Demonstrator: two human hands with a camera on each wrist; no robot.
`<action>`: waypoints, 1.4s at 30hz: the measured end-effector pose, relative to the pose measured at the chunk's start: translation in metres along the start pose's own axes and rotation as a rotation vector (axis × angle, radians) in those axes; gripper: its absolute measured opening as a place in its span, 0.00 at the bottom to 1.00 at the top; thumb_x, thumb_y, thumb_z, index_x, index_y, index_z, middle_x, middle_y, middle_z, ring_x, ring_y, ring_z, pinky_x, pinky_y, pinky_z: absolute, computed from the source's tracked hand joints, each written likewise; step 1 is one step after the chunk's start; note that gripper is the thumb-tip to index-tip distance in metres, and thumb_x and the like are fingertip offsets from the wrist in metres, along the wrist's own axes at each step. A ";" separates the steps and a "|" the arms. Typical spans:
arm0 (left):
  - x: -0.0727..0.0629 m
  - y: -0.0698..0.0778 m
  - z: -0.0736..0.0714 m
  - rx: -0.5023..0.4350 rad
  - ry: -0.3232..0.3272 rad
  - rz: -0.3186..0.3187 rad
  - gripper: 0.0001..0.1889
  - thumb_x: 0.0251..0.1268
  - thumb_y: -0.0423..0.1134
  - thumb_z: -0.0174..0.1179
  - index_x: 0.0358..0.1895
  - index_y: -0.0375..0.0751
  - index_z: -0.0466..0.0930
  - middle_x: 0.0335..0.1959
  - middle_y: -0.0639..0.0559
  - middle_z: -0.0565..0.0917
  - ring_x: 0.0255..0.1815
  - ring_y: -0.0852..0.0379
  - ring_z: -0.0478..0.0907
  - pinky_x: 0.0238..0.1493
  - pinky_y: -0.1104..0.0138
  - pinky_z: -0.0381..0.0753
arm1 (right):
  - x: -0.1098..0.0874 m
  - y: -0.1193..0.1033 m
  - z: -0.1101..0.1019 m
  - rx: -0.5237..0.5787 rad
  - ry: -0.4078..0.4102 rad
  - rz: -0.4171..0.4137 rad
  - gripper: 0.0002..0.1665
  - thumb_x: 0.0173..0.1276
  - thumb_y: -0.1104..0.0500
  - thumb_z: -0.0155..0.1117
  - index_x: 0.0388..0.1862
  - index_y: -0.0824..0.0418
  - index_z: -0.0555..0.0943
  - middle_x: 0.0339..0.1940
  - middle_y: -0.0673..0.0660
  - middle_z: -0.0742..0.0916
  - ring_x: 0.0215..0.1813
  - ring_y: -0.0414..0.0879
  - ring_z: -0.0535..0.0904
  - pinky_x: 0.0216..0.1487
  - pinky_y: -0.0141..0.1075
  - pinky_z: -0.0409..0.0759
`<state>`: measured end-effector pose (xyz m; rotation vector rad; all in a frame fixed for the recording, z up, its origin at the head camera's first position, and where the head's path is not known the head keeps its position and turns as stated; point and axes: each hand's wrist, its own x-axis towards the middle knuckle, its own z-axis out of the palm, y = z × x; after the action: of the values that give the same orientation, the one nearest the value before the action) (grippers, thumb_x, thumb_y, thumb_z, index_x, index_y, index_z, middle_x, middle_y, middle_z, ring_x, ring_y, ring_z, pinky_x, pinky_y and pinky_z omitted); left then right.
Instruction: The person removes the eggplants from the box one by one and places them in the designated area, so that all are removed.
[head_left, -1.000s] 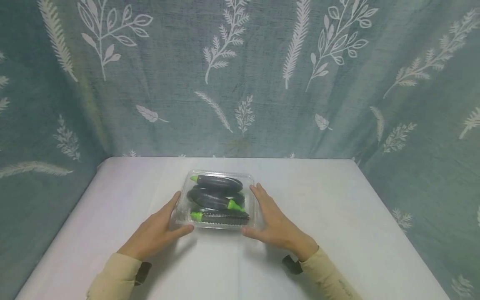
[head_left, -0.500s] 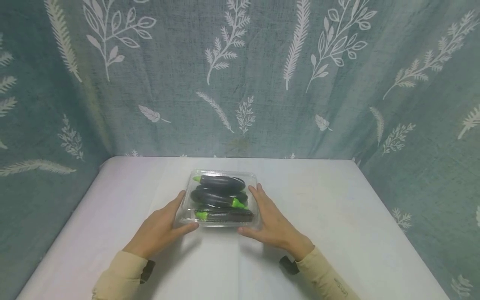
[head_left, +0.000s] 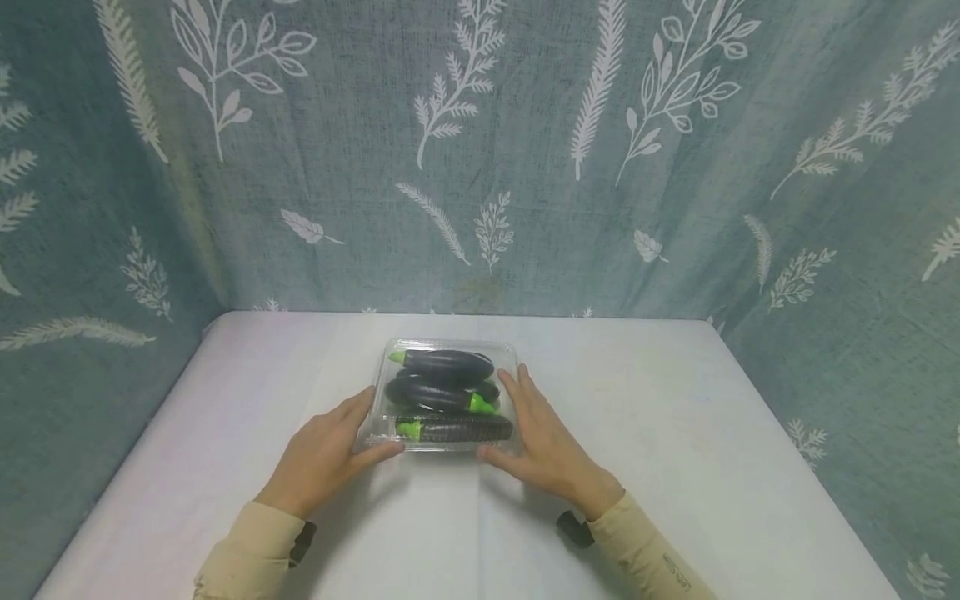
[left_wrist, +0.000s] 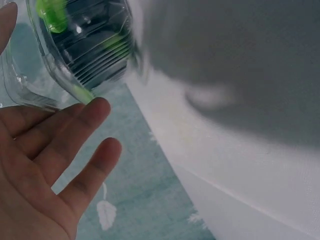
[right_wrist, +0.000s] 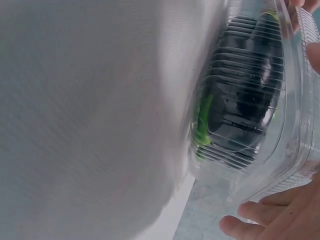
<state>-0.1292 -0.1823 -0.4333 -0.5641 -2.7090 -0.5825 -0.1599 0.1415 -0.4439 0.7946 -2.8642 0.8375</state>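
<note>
A clear plastic clamshell box [head_left: 444, 448] with its lid down stands near the middle of the white table, holding several dark eggplants [head_left: 431, 394] with green stem ends. At the box's left side my left hand [head_left: 321, 457] has its fingers extended and its thumb along the near left corner. In the left wrist view, those fingers [left_wrist: 75, 140] are spread and fairly straight beside the box's rim [left_wrist: 52, 65]. On the opposite side, my right hand [head_left: 551, 446] lies with its fingertips at the right edge and its thumb by the near right corner. The ribbed wall [right_wrist: 240, 65] shows in the right wrist view.
The white tabletop [head_left: 660, 433] stretches around the box on all sides. A blue-green curtain [head_left: 360, 242] with white leaf prints hangs behind the table and along both sides. Dark wrist cameras [head_left: 575, 529] sit under the beige sleeves.
The box and my left hand have shifted slightly right and away, partly along with the camera view. The right hand has stayed nearly in place at the box's right side.
</note>
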 end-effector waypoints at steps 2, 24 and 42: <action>0.001 0.001 0.000 0.007 0.024 0.021 0.47 0.61 0.61 0.68 0.70 0.24 0.68 0.65 0.31 0.76 0.60 0.33 0.79 0.57 0.43 0.78 | 0.000 0.001 0.000 0.008 0.002 0.008 0.64 0.65 0.25 0.59 0.85 0.47 0.39 0.83 0.67 0.45 0.82 0.59 0.45 0.78 0.53 0.50; 0.010 0.012 -0.001 0.049 0.104 0.036 0.42 0.63 0.59 0.67 0.67 0.26 0.73 0.59 0.32 0.81 0.51 0.32 0.83 0.50 0.43 0.82 | -0.001 0.005 -0.008 -0.011 0.048 0.016 0.59 0.69 0.28 0.58 0.85 0.53 0.44 0.83 0.68 0.52 0.81 0.59 0.52 0.77 0.51 0.55; 0.009 0.003 0.005 0.074 0.146 0.079 0.43 0.62 0.59 0.67 0.67 0.24 0.71 0.58 0.31 0.82 0.46 0.30 0.84 0.45 0.44 0.83 | 0.004 0.022 -0.010 -0.256 0.247 -0.443 0.40 0.65 0.49 0.74 0.67 0.72 0.74 0.62 0.81 0.77 0.47 0.64 0.87 0.49 0.44 0.85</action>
<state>-0.1373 -0.1743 -0.4335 -0.5830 -2.5472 -0.4807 -0.1746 0.1608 -0.4448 1.1369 -2.3785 0.4635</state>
